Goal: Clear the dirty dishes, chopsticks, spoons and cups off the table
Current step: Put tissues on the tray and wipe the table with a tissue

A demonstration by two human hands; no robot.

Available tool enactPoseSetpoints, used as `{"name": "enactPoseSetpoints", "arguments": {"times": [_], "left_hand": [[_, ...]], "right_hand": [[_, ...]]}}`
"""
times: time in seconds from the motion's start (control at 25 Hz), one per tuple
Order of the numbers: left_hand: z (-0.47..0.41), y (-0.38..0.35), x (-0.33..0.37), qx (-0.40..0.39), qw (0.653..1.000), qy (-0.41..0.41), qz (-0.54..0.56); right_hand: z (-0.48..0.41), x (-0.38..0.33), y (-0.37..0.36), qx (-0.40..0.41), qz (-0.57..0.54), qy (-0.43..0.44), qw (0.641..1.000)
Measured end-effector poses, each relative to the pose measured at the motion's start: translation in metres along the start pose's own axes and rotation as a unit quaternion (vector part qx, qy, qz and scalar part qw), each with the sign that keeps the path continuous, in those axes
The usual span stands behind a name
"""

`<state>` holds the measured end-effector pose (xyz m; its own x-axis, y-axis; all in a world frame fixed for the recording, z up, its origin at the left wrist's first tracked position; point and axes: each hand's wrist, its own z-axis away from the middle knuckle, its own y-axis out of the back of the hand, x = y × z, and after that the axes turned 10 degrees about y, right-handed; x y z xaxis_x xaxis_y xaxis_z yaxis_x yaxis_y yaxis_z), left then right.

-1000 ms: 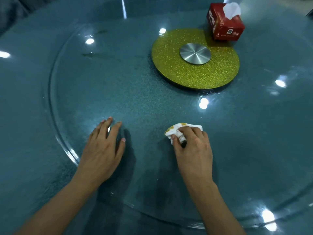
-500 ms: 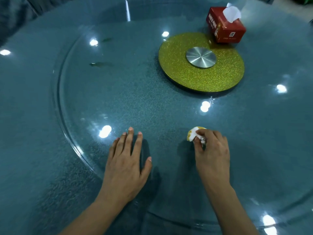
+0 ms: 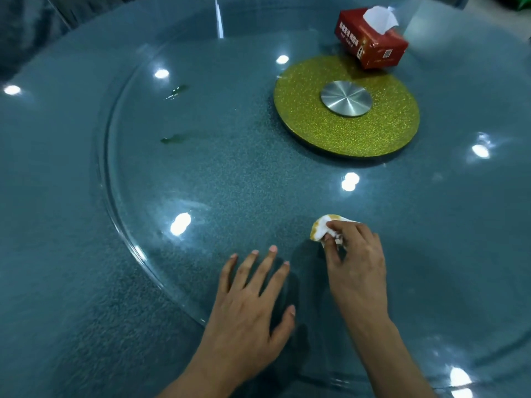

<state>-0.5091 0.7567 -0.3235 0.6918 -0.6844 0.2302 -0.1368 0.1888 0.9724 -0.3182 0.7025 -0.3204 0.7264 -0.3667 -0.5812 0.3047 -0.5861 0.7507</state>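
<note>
My right hand (image 3: 356, 268) is closed on a crumpled white tissue with yellow stains (image 3: 321, 229), pressing it on the round glass turntable (image 3: 201, 173). To its left, my left hand (image 3: 253, 300) lies flat on the glass near the turntable's front rim, fingers spread, holding nothing. No dishes, chopsticks, spoons or cups are in view.
A glittery gold disc with a steel hub (image 3: 346, 106) sits at the turntable's centre. A red tissue box (image 3: 370, 43) stands just behind it. Two small green smears (image 3: 172, 139) mark the glass at left. The blue-green table (image 3: 43, 196) surrounds the turntable.
My left hand has slid rightwards along the glass, closer to my right hand. The tissue has bunched smaller under my right fingers. The turntable's contents appear shifted, with the view moving.
</note>
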Motion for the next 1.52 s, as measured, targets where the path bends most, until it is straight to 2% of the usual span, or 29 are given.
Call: {"name": "enactPoseSetpoints", "arguments": {"times": [0.2,0.36,0.68,1.08,1.24,1.52], "left_hand": [[0.011,-0.001,-0.002,0.021,0.996,-0.063,0.057],[0.007,0.004,-0.017,0.045,0.997,-0.038,0.050],[0.000,0.017,-0.056,0.066,0.994,0.085,0.018],[0.029,0.005,-0.035,0.072,0.996,-0.010,0.049],[0.026,0.010,-0.049,0.095,0.994,0.022,0.057],[0.014,0.017,-0.072,0.061,0.997,0.042,0.035]], "right_hand": [[-0.002,-0.003,0.000,-0.002,-0.009,-0.003,1.000],[-0.002,-0.005,-0.003,-0.008,-0.009,0.001,1.000],[0.002,-0.007,-0.004,-0.016,-0.009,0.001,1.000],[0.017,-0.005,0.004,-0.006,-0.014,-0.011,1.000],[0.028,-0.006,0.009,-0.007,-0.007,-0.013,1.000],[0.047,-0.019,0.003,-0.014,-0.034,-0.008,0.999]]}}
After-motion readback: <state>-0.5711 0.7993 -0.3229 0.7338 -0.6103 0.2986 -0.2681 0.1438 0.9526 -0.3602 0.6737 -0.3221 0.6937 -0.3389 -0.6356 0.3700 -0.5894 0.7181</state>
